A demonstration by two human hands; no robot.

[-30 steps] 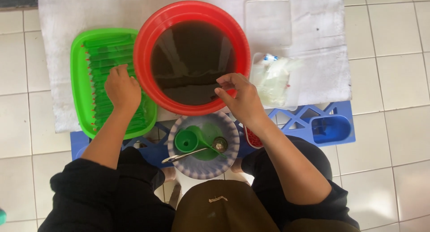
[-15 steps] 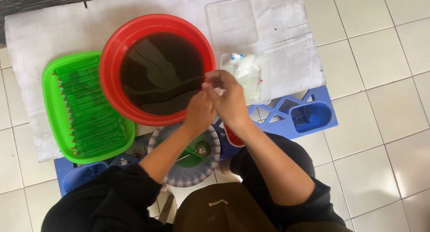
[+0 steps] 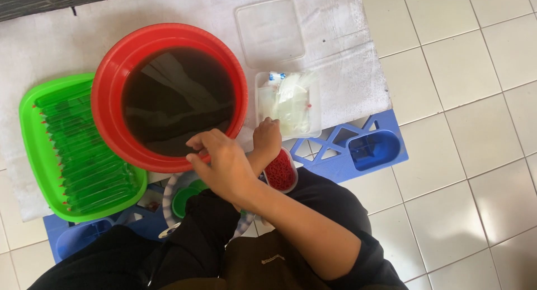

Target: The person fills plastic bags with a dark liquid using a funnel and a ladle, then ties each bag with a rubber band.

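Head view | left hand (image 3: 267, 138) has crossed under the right arm from the basin rim to the clear tub of plastic sleeves (image 3: 289, 104), fingers curled at its near edge, hold unclear | right hand (image 3: 221, 161) loosely open, empty, over the red basin (image 3: 112, 83) rim.

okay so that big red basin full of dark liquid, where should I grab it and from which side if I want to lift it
Grip the red basin by its broad rolled rim, two-handed at opposite points, probably far-left and far-right. It stands upright and is nearly brimful of dark liquid, so one-sided lifting would likely tip and spill. The right side is crowded by the clear tub of plastic bags, and the right hand lies over the near rim.
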